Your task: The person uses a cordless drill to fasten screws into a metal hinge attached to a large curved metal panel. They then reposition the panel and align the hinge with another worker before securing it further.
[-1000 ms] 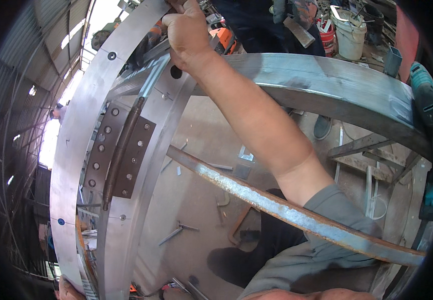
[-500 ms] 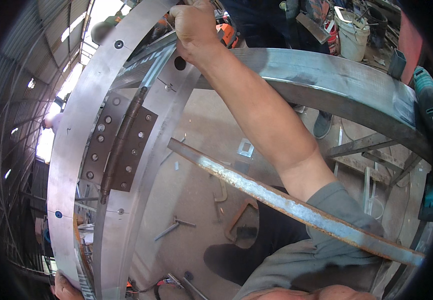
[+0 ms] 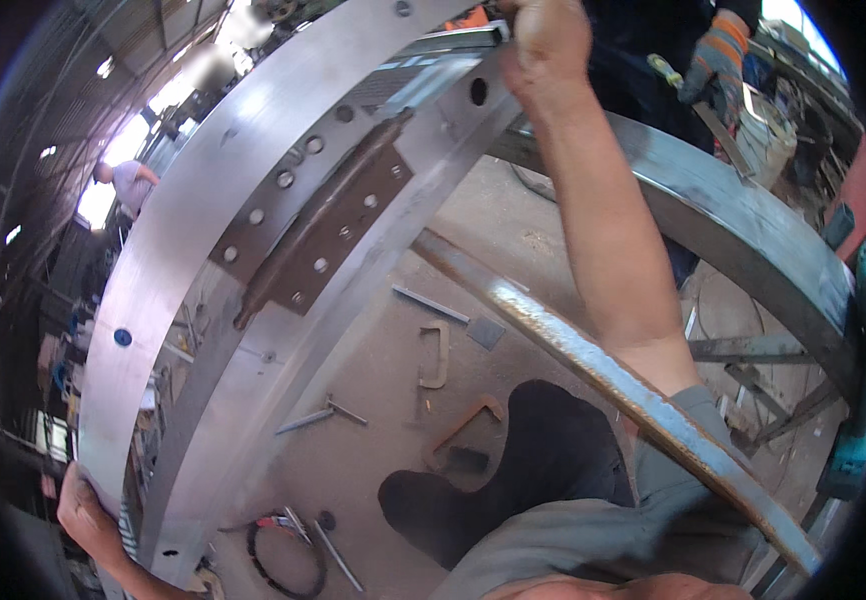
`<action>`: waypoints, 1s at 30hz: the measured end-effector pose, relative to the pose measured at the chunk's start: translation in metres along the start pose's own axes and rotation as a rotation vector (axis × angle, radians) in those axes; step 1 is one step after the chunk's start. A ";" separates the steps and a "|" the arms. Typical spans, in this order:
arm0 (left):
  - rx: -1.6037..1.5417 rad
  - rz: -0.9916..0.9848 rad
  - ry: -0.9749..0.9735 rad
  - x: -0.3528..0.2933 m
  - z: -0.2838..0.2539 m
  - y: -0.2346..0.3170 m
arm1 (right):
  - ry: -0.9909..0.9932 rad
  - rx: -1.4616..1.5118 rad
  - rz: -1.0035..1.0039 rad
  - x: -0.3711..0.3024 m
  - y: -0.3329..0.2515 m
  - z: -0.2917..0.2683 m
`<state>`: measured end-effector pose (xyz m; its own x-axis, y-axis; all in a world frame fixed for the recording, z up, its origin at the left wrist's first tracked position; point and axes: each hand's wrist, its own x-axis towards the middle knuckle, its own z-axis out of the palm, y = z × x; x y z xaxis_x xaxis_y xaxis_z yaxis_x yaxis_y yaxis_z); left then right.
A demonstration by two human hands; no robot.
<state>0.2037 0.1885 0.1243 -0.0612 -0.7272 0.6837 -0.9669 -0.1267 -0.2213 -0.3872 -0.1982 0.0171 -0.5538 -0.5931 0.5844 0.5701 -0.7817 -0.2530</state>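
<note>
A large curved metal frame [image 3: 178, 240], built of two silvery bands, slants across the left of the view. Between the bands sits a brown hinge [image 3: 353, 215] with a long barrel and several holes in its leaves. At the frame's upper end, my right hand [image 3: 551, 45] is closed on the metal edge, close to a dark round hole in the inner band. My left hand [image 3: 88, 512] grips the outer band at its lower left end; its fingers are partly hidden behind the metal.
Below my right arm a rusty-edged bar [image 3: 593, 375] runs diagonally. A curved steel beam [image 3: 723, 195] arches at right, near a teal power tool [image 3: 853, 445]. Clamps [image 3: 435, 355] and loose rods lie on the floor. A co-worker's gloved hand [image 3: 718, 65] holds a flat metal piece.
The curved frame has turned clockwise, its upper end shifting right with my right hand. More of my left hand and forearm shows now. The co-worker's gloved hand has come into clearer view.
</note>
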 end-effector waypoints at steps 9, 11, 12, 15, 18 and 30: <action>-0.017 -0.097 -0.009 -0.008 0.002 -0.010 | 0.093 -0.020 -0.027 -0.004 -0.001 0.007; -0.035 -0.138 -0.003 -0.008 0.002 -0.010 | 0.020 -0.193 -0.130 -0.009 -0.001 0.009; -0.042 -0.152 0.000 -0.008 0.002 -0.009 | -0.017 -0.281 -0.185 -0.012 -0.002 0.011; -0.065 -0.196 -0.014 -0.005 0.002 -0.009 | -0.010 -0.826 -0.253 -0.022 -0.005 0.004; -0.102 -0.242 -0.048 -0.004 -0.002 -0.010 | -0.022 -1.212 -0.278 -0.027 -0.008 0.001; -0.161 -0.239 -0.055 -0.002 0.001 -0.018 | 0.065 -1.346 -0.176 -0.016 0.017 -0.010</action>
<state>0.2213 0.1920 0.1264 0.1824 -0.7253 0.6638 -0.9794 -0.1937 0.0575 -0.3750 -0.2042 -0.0044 -0.6057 -0.4453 0.6595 -0.5191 -0.4070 -0.7516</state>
